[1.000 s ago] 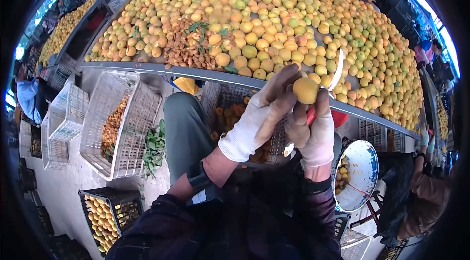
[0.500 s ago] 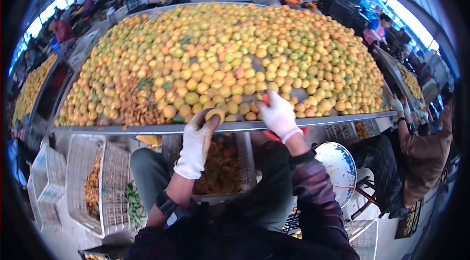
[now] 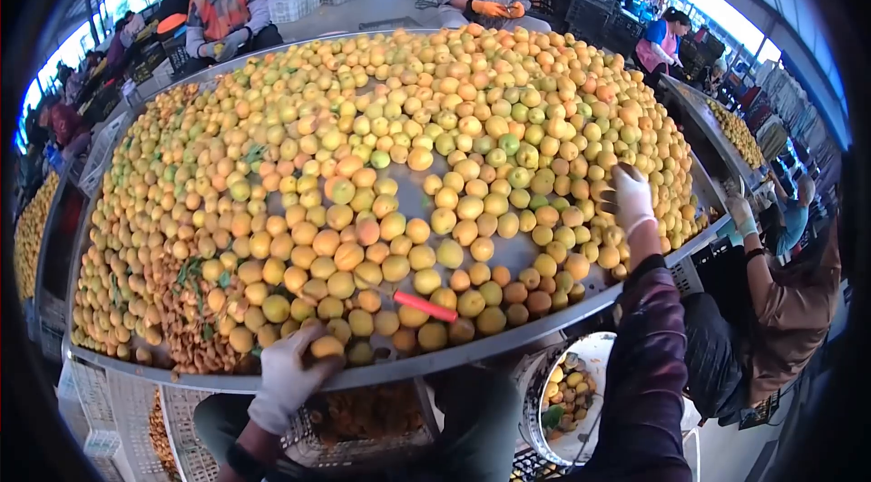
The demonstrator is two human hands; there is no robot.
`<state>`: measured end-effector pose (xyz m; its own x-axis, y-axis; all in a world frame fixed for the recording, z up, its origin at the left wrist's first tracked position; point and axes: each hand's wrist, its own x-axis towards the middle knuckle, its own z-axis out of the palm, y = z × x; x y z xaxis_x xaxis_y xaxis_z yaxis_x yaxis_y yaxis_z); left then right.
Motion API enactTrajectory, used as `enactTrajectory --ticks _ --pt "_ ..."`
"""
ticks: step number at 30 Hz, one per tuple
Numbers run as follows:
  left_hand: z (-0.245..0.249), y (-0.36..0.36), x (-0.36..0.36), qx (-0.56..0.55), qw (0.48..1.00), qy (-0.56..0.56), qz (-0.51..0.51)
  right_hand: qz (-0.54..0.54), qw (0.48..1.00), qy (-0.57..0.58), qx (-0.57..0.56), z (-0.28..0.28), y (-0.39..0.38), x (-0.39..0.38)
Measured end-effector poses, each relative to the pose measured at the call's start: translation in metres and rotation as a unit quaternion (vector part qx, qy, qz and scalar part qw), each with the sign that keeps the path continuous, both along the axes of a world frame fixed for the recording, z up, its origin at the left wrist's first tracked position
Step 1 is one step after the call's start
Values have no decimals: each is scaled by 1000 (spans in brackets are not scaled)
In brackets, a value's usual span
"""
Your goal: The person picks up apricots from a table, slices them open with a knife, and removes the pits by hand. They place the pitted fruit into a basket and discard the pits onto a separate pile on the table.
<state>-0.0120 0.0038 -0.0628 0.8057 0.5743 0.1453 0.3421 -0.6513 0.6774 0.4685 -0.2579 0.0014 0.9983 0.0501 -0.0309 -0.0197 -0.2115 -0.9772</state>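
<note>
A broad metal-rimmed sorting table (image 3: 517, 343) is heaped with yellow-orange apricots (image 3: 348, 255). My left hand (image 3: 288, 373), in a white glove with stained fingertips, is closed on a single apricot (image 3: 327, 348) at the near rim. My right hand (image 3: 632, 198), also gloved, reaches to the right side of the heap. Its fingers are apart and bent over the fruit, with nothing held in them that I can see. A knife with a red handle (image 3: 425, 307) lies on the apricots near the front edge, between my hands.
Brown pits or fruit scraps (image 3: 186, 319) are piled at the table's left front. Below the rim stand a white bucket (image 3: 594, 359) with some fruit and a crate (image 3: 363, 457) of brown pieces. Co-workers sit across the table, and another person's arm (image 3: 771, 287) is at right.
My right hand has let go of the red-handled knife and moved right and forward over the heap. My left hand has shifted left, still with an apricot. The view has turned and tilted.
</note>
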Motion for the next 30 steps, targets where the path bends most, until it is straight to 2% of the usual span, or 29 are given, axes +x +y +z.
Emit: enactTrajectory --ticks 1,2,4,6,7,9,13,17,20,22,24,26,27,30 --pt "3 9 0 -37 999 22 -18 -20 1000 -13 5 0 -16 31" --pt "10 18 1 -124 991 41 -27 -41 999 -24 10 -2 -29 58" --pt "29 32 10 -326 941 87 -18 -78 992 -83 -46 9 -34 95" --pt "27 41 14 -459 883 93 10 -112 971 -146 -152 22 -22 118" --pt "21 45 12 -460 881 110 21 -136 942 -197 -235 17 -24 147" --pt "26 41 17 -463 879 102 42 -149 911 -281 -263 6 -21 194" --pt "19 35 17 -450 883 81 101 -188 853 -341 -348 7 15 221" --pt "19 34 22 -401 903 109 106 -211 837 -328 -384 6 38 242" --pt "25 29 30 -404 896 116 145 -206 831 -362 -369 1 46 264" --pt "23 26 34 -394 899 111 154 -181 866 -292 -364 7 54 272" --pt "17 25 29 -367 907 112 171 -169 862 -276 -389 18 68 272" --pt "12 24 25 -364 909 107 175 -102 814 -199 -537 32 85 254" --pt "10 22 23 -352 910 108 191 -104 793 -214 -560 23 81 268" --pt "14 17 28 -345 913 96 196 -144 812 -249 -508 13 77 264"
